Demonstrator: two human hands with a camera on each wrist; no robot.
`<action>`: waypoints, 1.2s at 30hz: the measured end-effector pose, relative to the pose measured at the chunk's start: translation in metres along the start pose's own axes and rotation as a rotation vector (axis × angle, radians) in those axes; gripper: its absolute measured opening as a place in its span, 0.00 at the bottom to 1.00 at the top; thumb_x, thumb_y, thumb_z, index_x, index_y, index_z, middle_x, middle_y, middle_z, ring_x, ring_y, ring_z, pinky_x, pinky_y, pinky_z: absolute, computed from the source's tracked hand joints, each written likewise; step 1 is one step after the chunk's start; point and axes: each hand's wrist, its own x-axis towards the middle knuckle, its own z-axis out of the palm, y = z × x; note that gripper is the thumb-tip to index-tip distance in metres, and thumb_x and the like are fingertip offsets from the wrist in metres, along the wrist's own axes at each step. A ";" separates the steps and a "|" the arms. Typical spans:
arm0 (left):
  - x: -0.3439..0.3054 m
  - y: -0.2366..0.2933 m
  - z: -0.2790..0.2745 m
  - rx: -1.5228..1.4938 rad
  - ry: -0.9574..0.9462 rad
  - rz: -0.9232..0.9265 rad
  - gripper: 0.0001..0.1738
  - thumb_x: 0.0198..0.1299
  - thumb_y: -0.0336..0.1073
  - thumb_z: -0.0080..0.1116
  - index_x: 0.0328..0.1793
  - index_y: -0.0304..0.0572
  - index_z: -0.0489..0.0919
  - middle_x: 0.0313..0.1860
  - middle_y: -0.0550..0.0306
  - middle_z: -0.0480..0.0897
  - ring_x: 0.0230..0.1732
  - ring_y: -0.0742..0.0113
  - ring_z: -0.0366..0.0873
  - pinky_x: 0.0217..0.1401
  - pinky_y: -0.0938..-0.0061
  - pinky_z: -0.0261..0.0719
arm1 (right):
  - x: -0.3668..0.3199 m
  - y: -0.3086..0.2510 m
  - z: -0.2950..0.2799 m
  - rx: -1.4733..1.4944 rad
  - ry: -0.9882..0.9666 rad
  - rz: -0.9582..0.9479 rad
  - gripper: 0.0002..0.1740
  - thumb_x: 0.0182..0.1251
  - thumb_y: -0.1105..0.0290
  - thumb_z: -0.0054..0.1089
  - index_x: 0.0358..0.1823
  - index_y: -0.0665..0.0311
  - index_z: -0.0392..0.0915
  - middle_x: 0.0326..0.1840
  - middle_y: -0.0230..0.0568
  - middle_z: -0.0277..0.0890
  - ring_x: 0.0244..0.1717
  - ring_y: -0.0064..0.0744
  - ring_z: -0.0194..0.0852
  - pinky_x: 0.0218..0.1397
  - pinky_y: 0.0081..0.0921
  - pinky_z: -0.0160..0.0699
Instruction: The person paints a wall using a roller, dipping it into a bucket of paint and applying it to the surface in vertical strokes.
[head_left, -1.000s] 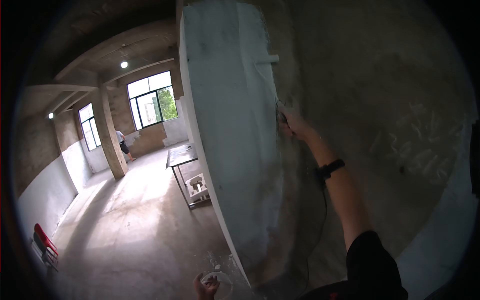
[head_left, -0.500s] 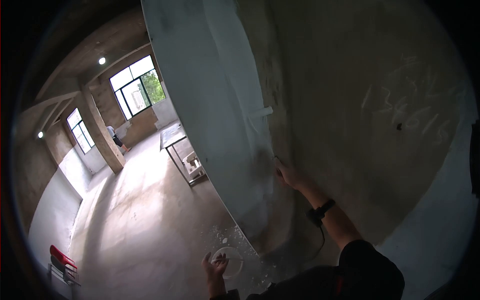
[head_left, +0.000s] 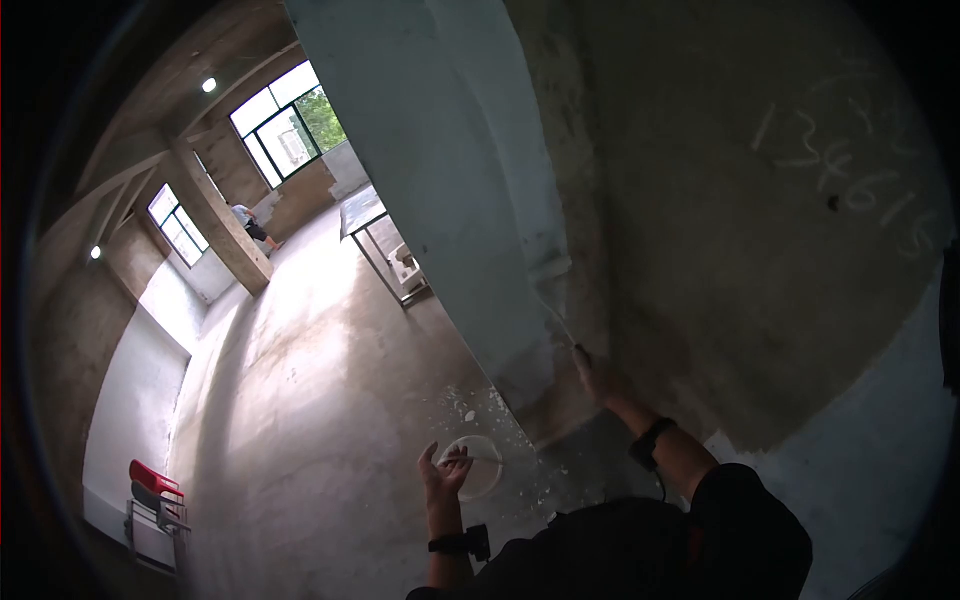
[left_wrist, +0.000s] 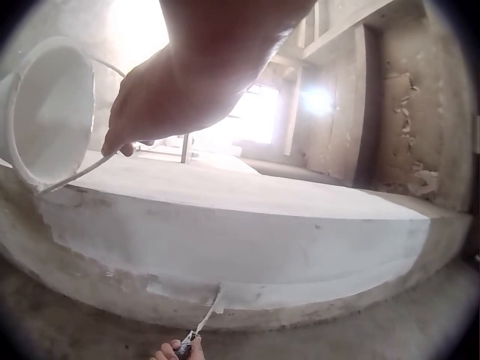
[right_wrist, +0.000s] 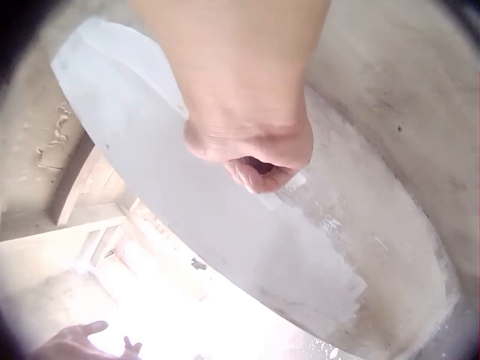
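Note:
My right hand [head_left: 597, 380] grips a putty knife [left_wrist: 187, 346] by its dark handle. Its thin blade, smeared with white and seen nearly edge-on in the left wrist view, is at the ragged edge of the white coat [head_left: 470, 200] on the wall. In the right wrist view the curled fingers [right_wrist: 259, 176] hide most of the tool. Lower down, my left hand [head_left: 445, 478] holds a white bucket [left_wrist: 52, 112] by its thin handle [left_wrist: 79, 174]. The bucket tilts in the left wrist view, with its pale inside showing.
Bare brown wall [head_left: 720, 280] with chalk-like numbers runs to the right. White splashes [head_left: 480, 405] mark the floor by the wall's foot. Beyond the wall edge are a metal-framed table [head_left: 365, 215], a concrete pillar [head_left: 215, 215], a red chair [head_left: 155, 480] and another person [head_left: 250, 225].
The head view has tilted, so the wall edge leans more. My right hand appears lower in the frame, still at the coat's edge; my left hand and the bucket have risen further into view.

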 end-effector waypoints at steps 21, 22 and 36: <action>0.008 0.007 -0.010 -0.036 -0.034 -0.006 0.35 0.55 0.39 0.60 0.60 0.23 0.56 0.49 0.42 0.66 0.30 0.68 0.70 0.33 0.73 0.74 | 0.173 -0.344 -0.043 0.141 -0.161 -0.128 0.29 0.72 0.43 0.40 0.17 0.55 0.59 0.11 0.25 0.51 0.10 0.20 0.47 0.14 0.25 0.53; -0.001 0.003 -0.003 0.011 -0.014 0.048 0.34 0.55 0.39 0.59 0.59 0.21 0.57 0.48 0.42 0.67 0.29 0.68 0.70 0.33 0.73 0.74 | 0.182 -0.355 -0.042 0.139 -0.159 -0.142 0.29 0.72 0.43 0.40 0.17 0.55 0.59 0.11 0.25 0.51 0.10 0.20 0.47 0.14 0.25 0.53; 0.024 0.020 -0.026 0.033 -0.039 0.027 0.31 0.53 0.43 0.61 0.51 0.23 0.62 0.40 0.47 0.69 0.48 0.54 0.70 0.47 0.60 0.76 | 0.270 -0.541 -0.078 0.316 -0.114 -0.375 0.24 0.72 0.47 0.42 0.23 0.56 0.60 0.16 0.27 0.56 0.11 0.19 0.48 0.13 0.20 0.53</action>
